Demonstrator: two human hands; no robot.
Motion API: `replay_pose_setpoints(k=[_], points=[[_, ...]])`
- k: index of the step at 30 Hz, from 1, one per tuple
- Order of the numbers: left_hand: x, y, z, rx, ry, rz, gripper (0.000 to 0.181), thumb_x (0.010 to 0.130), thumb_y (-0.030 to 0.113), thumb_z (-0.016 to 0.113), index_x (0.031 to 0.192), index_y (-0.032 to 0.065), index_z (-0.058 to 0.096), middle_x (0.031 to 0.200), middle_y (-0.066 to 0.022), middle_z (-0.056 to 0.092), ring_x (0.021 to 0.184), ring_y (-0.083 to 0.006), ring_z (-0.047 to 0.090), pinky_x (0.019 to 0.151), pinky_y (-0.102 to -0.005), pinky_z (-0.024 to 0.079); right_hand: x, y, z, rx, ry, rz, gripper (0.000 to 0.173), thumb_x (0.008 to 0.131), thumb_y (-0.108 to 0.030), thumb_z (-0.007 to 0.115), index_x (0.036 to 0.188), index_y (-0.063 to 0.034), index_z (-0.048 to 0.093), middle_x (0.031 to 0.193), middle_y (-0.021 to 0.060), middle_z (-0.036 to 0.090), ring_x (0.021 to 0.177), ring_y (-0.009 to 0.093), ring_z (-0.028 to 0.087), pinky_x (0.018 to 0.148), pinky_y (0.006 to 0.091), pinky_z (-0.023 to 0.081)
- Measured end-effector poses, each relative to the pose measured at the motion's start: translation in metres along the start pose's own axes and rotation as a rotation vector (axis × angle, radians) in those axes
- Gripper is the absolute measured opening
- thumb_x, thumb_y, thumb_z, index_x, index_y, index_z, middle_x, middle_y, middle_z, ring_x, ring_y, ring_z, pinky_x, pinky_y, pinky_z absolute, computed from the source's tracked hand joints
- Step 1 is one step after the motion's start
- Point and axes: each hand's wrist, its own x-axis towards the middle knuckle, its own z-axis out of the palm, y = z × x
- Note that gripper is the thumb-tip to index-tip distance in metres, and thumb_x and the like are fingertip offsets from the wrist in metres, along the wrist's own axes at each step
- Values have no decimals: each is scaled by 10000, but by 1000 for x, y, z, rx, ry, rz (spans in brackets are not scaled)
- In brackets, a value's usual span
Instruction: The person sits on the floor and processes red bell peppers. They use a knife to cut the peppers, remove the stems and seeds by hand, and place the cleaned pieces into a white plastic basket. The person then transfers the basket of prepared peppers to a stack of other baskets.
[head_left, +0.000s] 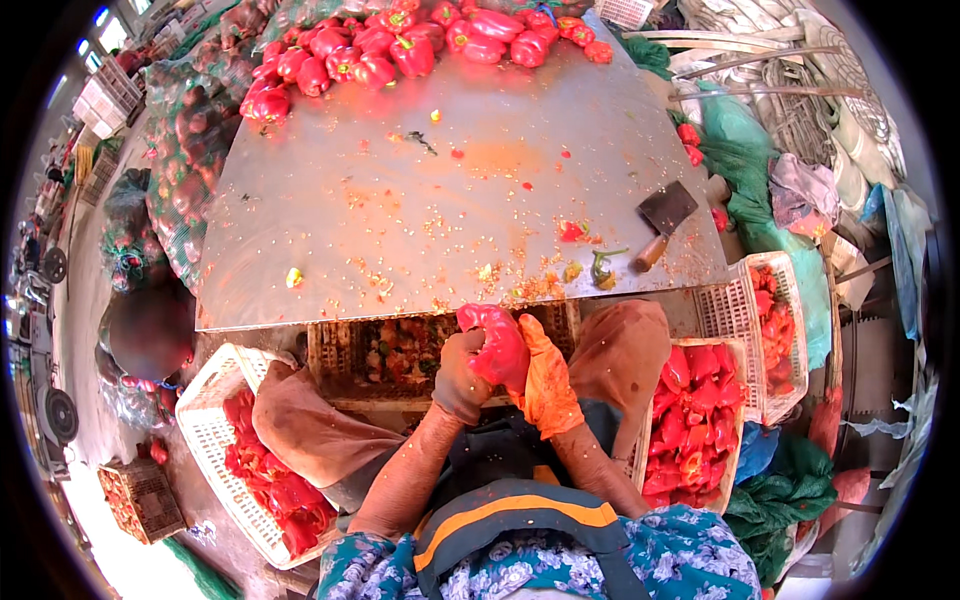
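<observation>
A red bell pepper (501, 346) is between my two hands, just off the near edge of the metal table (450, 195). My left hand (460, 376), in a dark stained glove, grips it from the left. From the right, my right hand (549, 379) presses on it in an orange glove. Beneath them, partly hidden by the pepper, a crate (330, 360) holds scraps and trimmings. A cleaver (666, 217) with a wooden handle lies at the table's right side. Several whole red peppers (375, 67) are heaped along its far edge.
White plastic crates of red peppers stand by my left leg (217, 450) and right leg (739, 457), with another crate (784, 390) beyond. Seeds and a green stem (602, 268) litter the tabletop. Filled mesh sacks (187, 165) line the left; green netting (739, 165) lies right.
</observation>
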Motion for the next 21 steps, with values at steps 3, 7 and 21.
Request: replay_pose_setpoints(k=[3,7,21], points=[[-4,-6,-7,364,43,-44,237,819,252,651,844,20,696,754,-113,692,692,-215,671,628,-353,496,-11,-16,8,-352,-29,-356,276,1017,-258,547,1148,-40,655,1029,29,689,904,90,628,795,230,514],[-33,-98,-64,224,177,0,154,823,130,586,773,17,678,674,-65,613,566,-154,545,541,-290,445,-26,-57,58,-362,-91,-417,291,997,-207,591,1216,-18,622,1092,36,676,986,112,608,855,244,486],[-39,-97,-79,522,3,-154,222,855,161,602,938,-31,678,815,-54,646,768,-141,585,670,-282,461,42,-54,-32,384,-407,224,749,900,-296,687,1439,83,331,713,-49,448,547,61,432,476,210,390]])
